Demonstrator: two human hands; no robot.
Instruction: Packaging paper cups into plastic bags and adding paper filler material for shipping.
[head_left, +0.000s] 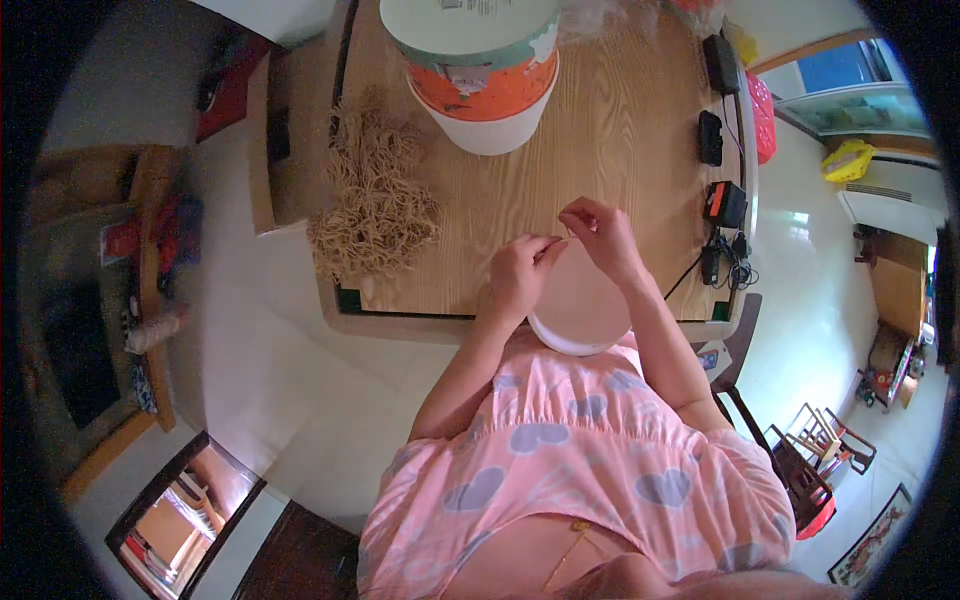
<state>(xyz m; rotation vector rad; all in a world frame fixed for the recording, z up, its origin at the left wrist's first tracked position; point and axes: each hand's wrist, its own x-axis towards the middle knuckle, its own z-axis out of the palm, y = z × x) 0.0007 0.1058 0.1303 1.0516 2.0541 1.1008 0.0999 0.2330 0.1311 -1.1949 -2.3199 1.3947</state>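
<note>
My left hand (520,272) and my right hand (604,238) are close together over the table's front part, with thumbs and forefingers pinched. A short piece of thin tan strand (568,234) shows between the fingertips; its ends are hidden by the fingers. Right under my hands is a round white container (574,349) at the table's front edge, against my pink dress. My forearms partly cover its sides. To the left, a heap of loose, tangled tan cords (378,205) lies on the wood-grain table.
A tall bucket (485,85), green, orange and white, stands at the table's far middle. Black adapters and cables (725,205) line the right edge. Clear plastic (610,20) lies at the back. A cardboard box (290,140) stands left of the table, and a chair (740,370) at right.
</note>
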